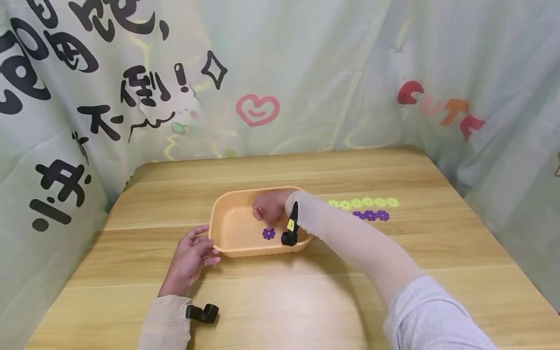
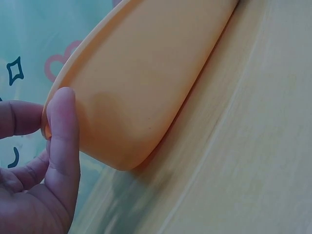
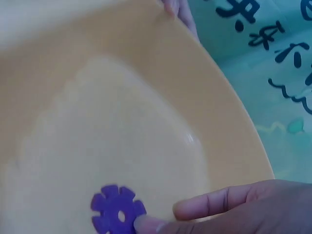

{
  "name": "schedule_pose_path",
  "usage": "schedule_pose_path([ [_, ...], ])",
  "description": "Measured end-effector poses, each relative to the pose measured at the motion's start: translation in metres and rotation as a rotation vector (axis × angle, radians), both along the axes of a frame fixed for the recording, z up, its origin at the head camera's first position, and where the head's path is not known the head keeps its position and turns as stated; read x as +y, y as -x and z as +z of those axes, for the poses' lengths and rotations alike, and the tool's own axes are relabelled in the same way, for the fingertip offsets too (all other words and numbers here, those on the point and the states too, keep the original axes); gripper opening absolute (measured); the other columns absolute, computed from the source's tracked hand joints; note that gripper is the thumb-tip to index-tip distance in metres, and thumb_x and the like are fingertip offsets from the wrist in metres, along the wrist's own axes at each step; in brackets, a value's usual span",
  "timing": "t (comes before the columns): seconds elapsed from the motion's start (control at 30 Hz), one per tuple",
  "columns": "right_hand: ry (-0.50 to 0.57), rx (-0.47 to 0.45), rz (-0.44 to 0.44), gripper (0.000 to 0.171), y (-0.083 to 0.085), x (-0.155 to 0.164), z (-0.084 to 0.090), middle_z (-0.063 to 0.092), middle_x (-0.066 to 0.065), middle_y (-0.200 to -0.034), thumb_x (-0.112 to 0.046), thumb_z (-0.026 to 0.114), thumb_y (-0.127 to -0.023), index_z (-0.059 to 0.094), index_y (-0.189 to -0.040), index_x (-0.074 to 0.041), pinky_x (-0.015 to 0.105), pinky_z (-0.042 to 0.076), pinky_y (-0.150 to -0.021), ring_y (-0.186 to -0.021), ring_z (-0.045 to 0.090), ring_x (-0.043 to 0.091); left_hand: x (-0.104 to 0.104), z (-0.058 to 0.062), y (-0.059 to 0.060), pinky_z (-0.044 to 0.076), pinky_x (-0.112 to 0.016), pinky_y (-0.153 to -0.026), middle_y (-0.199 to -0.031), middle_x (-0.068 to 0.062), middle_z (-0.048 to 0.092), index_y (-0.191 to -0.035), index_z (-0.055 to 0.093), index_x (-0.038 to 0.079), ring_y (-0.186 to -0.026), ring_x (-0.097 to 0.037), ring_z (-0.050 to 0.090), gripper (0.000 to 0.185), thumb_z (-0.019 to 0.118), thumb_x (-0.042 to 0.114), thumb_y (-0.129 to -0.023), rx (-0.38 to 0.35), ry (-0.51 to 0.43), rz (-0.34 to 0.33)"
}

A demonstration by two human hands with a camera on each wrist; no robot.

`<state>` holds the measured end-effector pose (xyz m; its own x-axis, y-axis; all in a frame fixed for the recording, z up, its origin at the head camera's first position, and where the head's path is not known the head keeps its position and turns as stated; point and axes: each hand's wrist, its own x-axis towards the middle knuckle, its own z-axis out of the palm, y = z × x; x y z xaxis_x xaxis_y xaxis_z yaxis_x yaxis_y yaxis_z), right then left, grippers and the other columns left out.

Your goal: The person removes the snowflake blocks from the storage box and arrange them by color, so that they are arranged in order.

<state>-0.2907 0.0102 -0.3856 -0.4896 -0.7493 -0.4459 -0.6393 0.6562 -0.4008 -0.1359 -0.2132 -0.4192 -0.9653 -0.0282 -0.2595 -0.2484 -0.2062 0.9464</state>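
A shallow orange plastic basin (image 1: 236, 228) sits on the wooden table. My left hand (image 1: 192, 257) grips its rim at the near left corner; the left wrist view shows the thumb on the outer wall (image 2: 141, 87) and a finger behind the lip. My right hand (image 1: 272, 204) reaches down into the basin, fingers curled. At its fingertips it holds a purple flower-shaped disc (image 3: 114, 209) by one petal, just above or against the basin floor. The disc has a small central hole, and another finger stands apart from it.
To the right of the basin, a row of yellow flower discs (image 1: 367, 201) lies on the table (image 1: 306, 301) behind a row of purple ones (image 1: 372, 215), partly hidden by my right forearm. A printed curtain (image 1: 328, 97) hangs around the table's back and sides.
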Motion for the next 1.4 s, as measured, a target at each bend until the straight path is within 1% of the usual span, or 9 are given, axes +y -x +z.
schedule_pose_path([
  [0.13, -0.003, -0.037, -0.03, 0.021, 0.006, 0.004, 0.001, 0.05, -0.003, -0.079, 0.0, 0.076, -0.079, 0.06, -0.09, -0.008, 0.019, 0.039, -0.058, -0.073, 0.047, 0.011, 0.0, 0.0, 0.0, 0.06, -0.025, -0.059, -0.093, -0.004, 0.05, -0.137, 0.033, -0.001, -0.065, -0.011, 0.059, 0.046, 0.05, -0.006, -0.094, -0.002, 0.0, -0.004],
  [0.37, 0.034, -0.076, -0.062, 0.011, 0.01, 0.006, -0.001, 0.05, -0.002, -0.074, -0.006, 0.071, -0.088, 0.06, -0.088, -0.009, 0.018, 0.038, -0.052, -0.062, 0.046, 0.009, 0.0, 0.0, 0.0, 0.06, -0.025, -0.058, -0.095, -0.007, 0.05, -0.137, 0.033, -0.001, -0.065, -0.011, 0.059, 0.045, 0.05, -0.005, -0.095, -0.004, -0.005, 0.003],
  [0.47, 0.081, -0.107, -0.054, 0.007, 0.012, 0.009, -0.005, 0.052, -0.002, -0.073, -0.009, 0.065, -0.093, 0.061, -0.088, -0.009, 0.018, 0.038, -0.05, -0.058, 0.047, 0.008, 0.0, 0.0, 0.0, 0.06, -0.025, -0.059, -0.095, -0.007, 0.051, -0.137, 0.033, -0.001, -0.065, -0.012, 0.059, 0.045, 0.049, -0.005, -0.095, -0.003, -0.001, 0.003],
  [0.57, 0.129, -0.105, -0.019, 0.003, 0.014, 0.013, -0.008, 0.054, -0.003, -0.072, -0.012, 0.065, -0.093, 0.065, -0.095, -0.009, 0.017, 0.04, -0.052, -0.059, 0.048, 0.006, 0.0, -0.001, 0.0, 0.06, -0.026, -0.059, -0.096, -0.008, 0.05, -0.136, 0.034, 0.0, -0.066, -0.012, 0.059, 0.045, 0.05, -0.005, -0.095, -0.003, 0.002, 0.004],
  [0.67, 0.165, -0.133, -0.005, 0.022, 0.014, 0.016, -0.009, 0.056, -0.002, -0.071, -0.008, 0.073, -0.086, 0.066, -0.107, -0.008, 0.017, 0.042, -0.057, -0.063, 0.05, 0.007, -0.001, -0.001, 0.0, 0.06, -0.025, -0.058, -0.096, -0.008, 0.05, -0.136, 0.035, 0.002, -0.066, -0.012, 0.059, 0.045, 0.05, -0.005, -0.095, -0.008, 0.004, 0.003],
  [0.77, 0.174, -0.159, -0.019, 0.036, 0.014, 0.019, -0.01, 0.058, -0.002, -0.072, -0.004, 0.08, -0.079, 0.066, -0.112, -0.009, 0.017, 0.043, -0.059, -0.065, 0.051, 0.007, -0.001, -0.001, 0.0, 0.06, -0.025, -0.058, -0.096, -0.008, 0.05, -0.136, 0.035, 0.003, -0.066, -0.012, 0.059, 0.044, 0.049, -0.005, -0.095, -0.006, 0.006, -0.004],
  [1.03, 0.161, -0.134, -0.036, 0.03, 0.012, 0.018, -0.012, 0.058, -0.003, -0.078, 0.001, 0.08, -0.075, 0.07, -0.098, -0.015, 0.017, 0.043, -0.062, -0.072, 0.051, 0.008, 0.0, 0.0, 0.0, 0.06, -0.025, -0.059, -0.094, -0.007, 0.05, -0.136, 0.034, 0.001, -0.066, -0.011, 0.059, 0.045, 0.051, -0.003, -0.095, -0.003, 0.006, -0.01],
  [1.27, 0.168, -0.094, -0.051, 0.029, 0.008, 0.02, -0.01, 0.054, -0.003, -0.077, 0.0, 0.08, -0.076, 0.055, -0.08, -0.012, 0.019, 0.044, -0.067, -0.078, 0.053, 0.01, 0.0, 0.0, -0.001, 0.06, -0.025, -0.059, -0.094, -0.007, 0.05, -0.136, 0.034, 0.0, -0.066, -0.012, 0.059, 0.046, 0.052, -0.004, -0.094, -0.002, 0.002, -0.01],
  [1.4, 0.18, -0.072, -0.057, 0.029, 0.006, 0.022, -0.008, 0.051, -0.002, -0.078, -0.003, 0.077, -0.081, 0.05, -0.077, -0.012, 0.018, 0.042, -0.068, -0.08, 0.052, 0.011, 0.0, 0.0, -0.001, 0.06, -0.025, -0.059, -0.096, -0.008, 0.05, -0.137, 0.034, 0.002, -0.066, -0.012, 0.059, 0.046, 0.049, -0.005, -0.094, -0.007, 0.009, -0.008],
])
